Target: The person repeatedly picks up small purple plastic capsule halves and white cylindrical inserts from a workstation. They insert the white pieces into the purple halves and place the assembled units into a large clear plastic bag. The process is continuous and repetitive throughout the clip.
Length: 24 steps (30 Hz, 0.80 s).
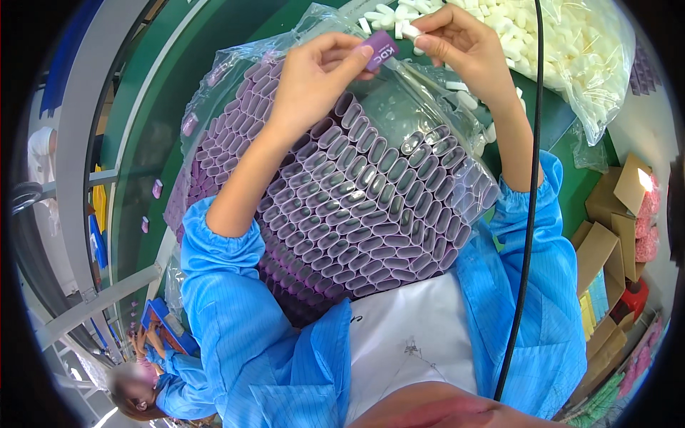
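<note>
The purple tube [379,50] is at 12 o'clock, pinched in the left hand [325,75], thumb against fingertips. Just beside it, the right hand [460,53] has a narrow grip around a white piece [411,31]; whether piece and tube touch, I cannot tell. Below them, from the centre towards 6 o'clock, stands a packed stack [357,214] of open-ended purple tubes, with clear film [464,132] at its edge. A white pile [556,53] lies between 1 and 2 o'clock on the green desk [560,128]. The step in hand looks like pairing piece with tube; the next move probably calls for lining the piece up with the tube's open end, tube kept steady.
</note>
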### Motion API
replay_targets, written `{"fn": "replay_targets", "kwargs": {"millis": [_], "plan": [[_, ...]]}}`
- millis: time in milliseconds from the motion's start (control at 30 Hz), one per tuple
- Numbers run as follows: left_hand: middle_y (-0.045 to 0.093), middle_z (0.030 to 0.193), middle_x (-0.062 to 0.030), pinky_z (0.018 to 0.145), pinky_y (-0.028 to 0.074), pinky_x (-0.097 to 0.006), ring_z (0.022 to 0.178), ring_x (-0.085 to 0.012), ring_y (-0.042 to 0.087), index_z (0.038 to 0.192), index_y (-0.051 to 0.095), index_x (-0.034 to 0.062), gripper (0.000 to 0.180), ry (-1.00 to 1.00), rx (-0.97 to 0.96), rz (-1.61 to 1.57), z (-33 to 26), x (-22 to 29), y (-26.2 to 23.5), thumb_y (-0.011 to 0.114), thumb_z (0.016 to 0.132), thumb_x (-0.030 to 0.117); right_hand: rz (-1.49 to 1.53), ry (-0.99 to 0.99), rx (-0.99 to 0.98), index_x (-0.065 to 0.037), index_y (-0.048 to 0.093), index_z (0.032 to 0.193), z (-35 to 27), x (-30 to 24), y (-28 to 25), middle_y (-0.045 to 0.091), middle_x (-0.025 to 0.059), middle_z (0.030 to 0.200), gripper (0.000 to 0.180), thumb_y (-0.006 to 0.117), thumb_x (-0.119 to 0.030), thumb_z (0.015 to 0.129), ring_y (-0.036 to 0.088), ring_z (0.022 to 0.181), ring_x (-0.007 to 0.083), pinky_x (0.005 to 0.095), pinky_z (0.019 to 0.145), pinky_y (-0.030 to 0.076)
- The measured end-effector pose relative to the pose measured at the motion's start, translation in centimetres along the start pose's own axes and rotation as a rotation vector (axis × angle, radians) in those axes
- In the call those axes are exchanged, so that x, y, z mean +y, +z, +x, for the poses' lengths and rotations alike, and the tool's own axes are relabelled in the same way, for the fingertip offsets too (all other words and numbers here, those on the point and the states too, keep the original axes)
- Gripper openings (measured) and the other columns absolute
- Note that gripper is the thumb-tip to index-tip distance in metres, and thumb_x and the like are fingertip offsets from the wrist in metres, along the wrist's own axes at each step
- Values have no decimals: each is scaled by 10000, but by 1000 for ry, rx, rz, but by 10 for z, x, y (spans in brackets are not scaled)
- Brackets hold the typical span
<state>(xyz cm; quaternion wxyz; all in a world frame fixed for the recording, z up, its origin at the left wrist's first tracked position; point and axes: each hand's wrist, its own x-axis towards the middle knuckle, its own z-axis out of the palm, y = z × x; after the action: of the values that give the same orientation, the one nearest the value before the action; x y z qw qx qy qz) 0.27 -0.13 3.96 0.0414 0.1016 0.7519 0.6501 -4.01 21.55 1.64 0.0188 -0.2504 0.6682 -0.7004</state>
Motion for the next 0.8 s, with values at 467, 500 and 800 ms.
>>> {"fn": "replay_targets", "kwargs": {"millis": [467,500,800], "plan": [[662,998,-90,814,564,-295,914,-168,666,1087,657,0,263,418,117,224,0,-26,9,698,834,62,-144,-169,-29,34,655,952,-1,8,7,641,57,967,98,657,-2,861,605,865,116,248,756,492],[653,1038,-96,839,550,-303,942,-171,651,1105,642,-17,266,409,98,230,-1,-24,8,681,850,51,-114,-154,-28,34,660,948,-2,7,7,640,61,974,94,656,-1,861,606,873,119,249,761,495],[652,1093,-112,882,515,-302,998,-163,623,1150,616,-42,277,221,80,-218,-1,-21,6,648,888,42,-46,-210,43,41,649,968,1,-4,15,639,76,920,128,668,4,847,603,790,124,238,692,484]]}}
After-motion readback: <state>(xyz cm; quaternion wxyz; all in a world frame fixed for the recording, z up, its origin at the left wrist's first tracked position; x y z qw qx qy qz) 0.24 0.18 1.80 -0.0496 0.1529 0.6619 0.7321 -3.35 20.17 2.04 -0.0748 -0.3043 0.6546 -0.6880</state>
